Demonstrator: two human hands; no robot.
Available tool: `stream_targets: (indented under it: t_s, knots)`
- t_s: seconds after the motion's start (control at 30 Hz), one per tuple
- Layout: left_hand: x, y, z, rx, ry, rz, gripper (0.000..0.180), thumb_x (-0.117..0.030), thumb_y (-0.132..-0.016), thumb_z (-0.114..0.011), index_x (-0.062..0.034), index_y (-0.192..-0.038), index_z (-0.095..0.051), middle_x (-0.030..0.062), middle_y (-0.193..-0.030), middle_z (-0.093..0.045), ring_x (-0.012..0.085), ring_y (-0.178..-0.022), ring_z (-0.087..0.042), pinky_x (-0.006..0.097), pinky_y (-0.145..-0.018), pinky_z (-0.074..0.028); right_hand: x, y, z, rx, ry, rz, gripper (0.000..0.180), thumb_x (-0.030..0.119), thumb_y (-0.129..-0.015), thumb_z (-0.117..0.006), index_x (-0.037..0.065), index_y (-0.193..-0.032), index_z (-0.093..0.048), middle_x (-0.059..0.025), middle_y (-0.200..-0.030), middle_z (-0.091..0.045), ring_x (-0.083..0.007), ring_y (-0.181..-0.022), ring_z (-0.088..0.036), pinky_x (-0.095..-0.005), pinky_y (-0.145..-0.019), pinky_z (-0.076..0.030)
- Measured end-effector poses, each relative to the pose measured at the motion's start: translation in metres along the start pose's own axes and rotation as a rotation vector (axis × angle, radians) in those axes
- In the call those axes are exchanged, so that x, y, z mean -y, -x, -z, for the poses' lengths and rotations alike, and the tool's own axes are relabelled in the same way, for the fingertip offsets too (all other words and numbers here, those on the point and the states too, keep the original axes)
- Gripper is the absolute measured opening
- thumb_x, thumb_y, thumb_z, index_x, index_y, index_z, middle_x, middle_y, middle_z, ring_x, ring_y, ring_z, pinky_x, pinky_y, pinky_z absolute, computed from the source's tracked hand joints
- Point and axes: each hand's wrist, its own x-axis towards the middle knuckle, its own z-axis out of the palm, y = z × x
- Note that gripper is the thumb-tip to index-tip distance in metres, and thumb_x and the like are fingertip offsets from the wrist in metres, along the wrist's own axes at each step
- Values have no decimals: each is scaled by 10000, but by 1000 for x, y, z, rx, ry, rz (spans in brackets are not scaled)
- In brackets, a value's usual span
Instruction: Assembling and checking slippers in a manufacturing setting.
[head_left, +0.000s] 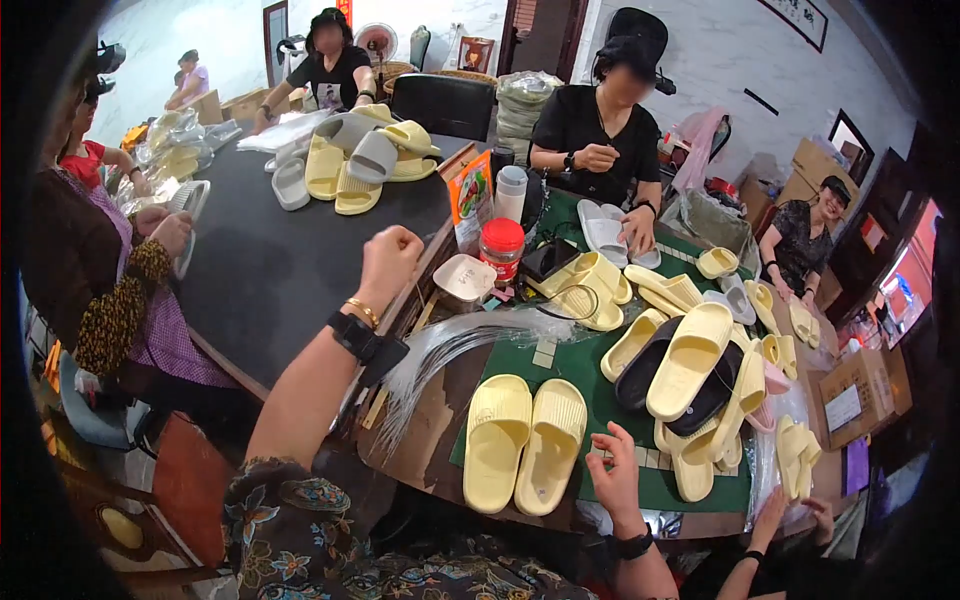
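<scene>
My left hand [390,262] is raised above the dividing edge between the two tabletops, its fingers closed. Whatever they pinch, if anything, is hidden. Below it a bundle of thin, clear plastic strands [425,365] fans across the table. In front of me a pair of pale yellow slippers lies side by side, soles down, toes away: a left slipper [497,445] and a right slipper [551,448]. Just right of them my right hand [614,470] hovers with fingers apart and slightly bent, holding nothing visible. Beyond it rises a pile of yellow slippers [690,362] with a black slipper [637,382] among them.
A red-lidded jar [502,247], a white tub [464,279] and a white bottle [510,192] stand past the strands. More slippers [372,157] lie on the dark table [300,270]. Several people sit around; one co-worker's hands [770,520] are close at right, near crossed yellow slippers [797,457].
</scene>
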Motion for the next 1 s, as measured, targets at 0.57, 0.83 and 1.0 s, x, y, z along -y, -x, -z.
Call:
stream_targets:
  t_s: [0.57,0.83,1.0]
  knots:
    - [-63,220,-58,517,1097,543,62,-41,-891,-613,-7,-935,-585,69,-890,-629,154,-788,-625,285,-735,-523,112,-12,-39,320,-329,118,518,28,-917,-542,43,-1406,-374,-43,-844,-633,-61,-685,-564,-200,-606,-446]
    - [-48,273,-84,634,890,589,132,-153,-906,-634,-40,-973,-641,-24,-824,-599,38,-665,-483,180,-583,-384,65,19,-33,141,15,264,115,74,-852,-646,12,-949,-652,-145,-797,-637,-287,-678,-637,-344,-595,-498]
    - [-56,251,-70,354,880,545,88,-125,-922,-593,-49,-881,-604,-34,-713,-543,46,-571,-463,190,-505,-365,43,26,-31,155,55,360,70,47,-816,-655,10,-809,-596,-159,-746,-583,-343,-677,-597,-385,-589,-483]
